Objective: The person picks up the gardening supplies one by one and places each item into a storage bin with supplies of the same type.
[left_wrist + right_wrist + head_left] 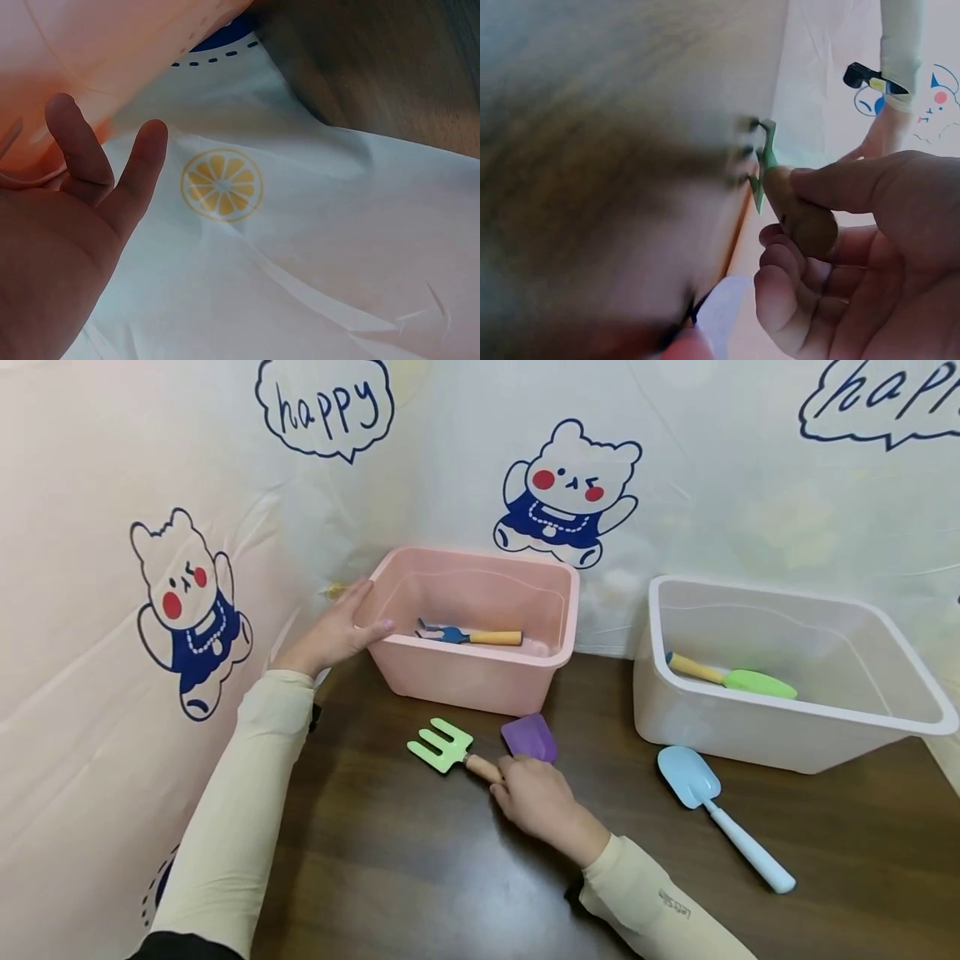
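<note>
My left hand (337,628) holds the left rim of a pink plastic bin (465,679), thumb over the front corner. In the left wrist view, two fingers stand out beside the bin wall. With my right hand (542,802) I grip the wooden handle of a light green hand fork (450,750), its tines toward the left. The right wrist view shows thumb and fingers around that handle (810,221). Just beyond the hand, a purple shovel blade (529,735) lies on the table; the rest of it is hidden by the hand. A blue hand fork (453,635) with a yellow handle lies inside the pink bin.
To the right stands a whitish bin (720,727), holding a green trowel (759,682) with a yellow handle. In front of it, a light blue shovel (742,837) lies on the dark wooden table (420,877). Printed cloth (450,468) hangs behind and at the left.
</note>
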Available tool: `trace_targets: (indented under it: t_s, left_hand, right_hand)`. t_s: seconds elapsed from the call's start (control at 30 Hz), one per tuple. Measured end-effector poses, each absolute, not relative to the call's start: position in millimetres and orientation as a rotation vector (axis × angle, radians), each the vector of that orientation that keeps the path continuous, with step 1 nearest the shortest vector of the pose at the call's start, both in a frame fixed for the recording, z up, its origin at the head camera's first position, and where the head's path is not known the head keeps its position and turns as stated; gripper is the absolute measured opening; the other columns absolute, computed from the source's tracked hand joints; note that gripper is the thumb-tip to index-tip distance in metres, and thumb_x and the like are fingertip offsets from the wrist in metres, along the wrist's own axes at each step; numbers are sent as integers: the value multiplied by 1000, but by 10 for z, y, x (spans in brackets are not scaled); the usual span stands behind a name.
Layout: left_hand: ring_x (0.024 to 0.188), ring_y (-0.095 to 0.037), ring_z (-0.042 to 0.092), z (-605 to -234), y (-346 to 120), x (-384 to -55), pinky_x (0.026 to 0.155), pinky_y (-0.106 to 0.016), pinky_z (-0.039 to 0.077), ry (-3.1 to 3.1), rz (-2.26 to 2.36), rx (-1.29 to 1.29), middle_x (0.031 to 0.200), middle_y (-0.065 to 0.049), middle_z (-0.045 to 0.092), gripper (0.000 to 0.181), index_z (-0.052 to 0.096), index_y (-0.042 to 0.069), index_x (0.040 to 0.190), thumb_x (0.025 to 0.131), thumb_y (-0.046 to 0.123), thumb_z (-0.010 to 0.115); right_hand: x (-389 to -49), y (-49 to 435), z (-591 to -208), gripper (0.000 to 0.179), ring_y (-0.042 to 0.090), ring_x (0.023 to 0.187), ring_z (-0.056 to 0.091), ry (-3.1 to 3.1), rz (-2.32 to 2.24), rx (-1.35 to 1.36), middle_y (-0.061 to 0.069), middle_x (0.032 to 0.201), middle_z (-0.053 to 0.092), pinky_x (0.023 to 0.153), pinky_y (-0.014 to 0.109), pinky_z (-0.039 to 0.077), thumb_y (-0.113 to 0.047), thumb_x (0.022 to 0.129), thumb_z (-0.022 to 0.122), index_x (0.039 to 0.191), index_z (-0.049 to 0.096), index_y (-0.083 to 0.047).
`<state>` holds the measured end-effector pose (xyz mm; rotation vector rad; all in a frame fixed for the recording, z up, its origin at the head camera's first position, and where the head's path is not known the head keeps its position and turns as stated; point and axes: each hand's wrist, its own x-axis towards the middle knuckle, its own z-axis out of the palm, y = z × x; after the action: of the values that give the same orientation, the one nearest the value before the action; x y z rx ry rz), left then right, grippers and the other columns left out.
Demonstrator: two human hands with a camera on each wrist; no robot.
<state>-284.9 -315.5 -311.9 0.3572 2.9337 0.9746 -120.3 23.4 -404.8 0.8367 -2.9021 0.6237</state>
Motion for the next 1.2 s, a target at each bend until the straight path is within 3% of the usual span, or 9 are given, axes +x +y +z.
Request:
trace_targets:
  t_s: [0.33,0.6,0.8,1.2]
  left_hand:
    - [153,-33,2,-3122,-3120,-2849,118,-59,8,2944,953,379,169,-8,1,98,6,14,164,95,58,60]
    - [153,-32,-1,-3111,-3105,-2852,118,-58,6,2929,926,392,169,-7,-2,97,3,15,164,97,56,58]
    - [153,-32,-2,-3087,-3147,-2808,118,-59,5,2934,942,367,169,-5,-3,95,3,15,164,98,53,58]
    - [153,-32,-2,-3088,-3114,-2817,118,-59,5,2926,924,353,169,-1,-5,98,1,18,164,96,62,56]
  right_hand:
    - [-1260,398,-4028,13,21,67,59,-2649,688,886,2,77,56,58,42,52,-12,90,76,91,65,-7]
    - [-1339,692,-3822,8,16,80,60,-2611,935,899,0,93,63,74,38,52,-10,95,71,103,70,-7]
    - [-1394,925,-3582,12,12,78,54,-2521,992,957,-3,90,59,69,33,48,-10,97,68,109,70,-8]
    - [-1544,1252,-3210,13,14,74,53,-2381,889,952,-2,84,57,65,34,45,-4,92,72,104,70,-7]
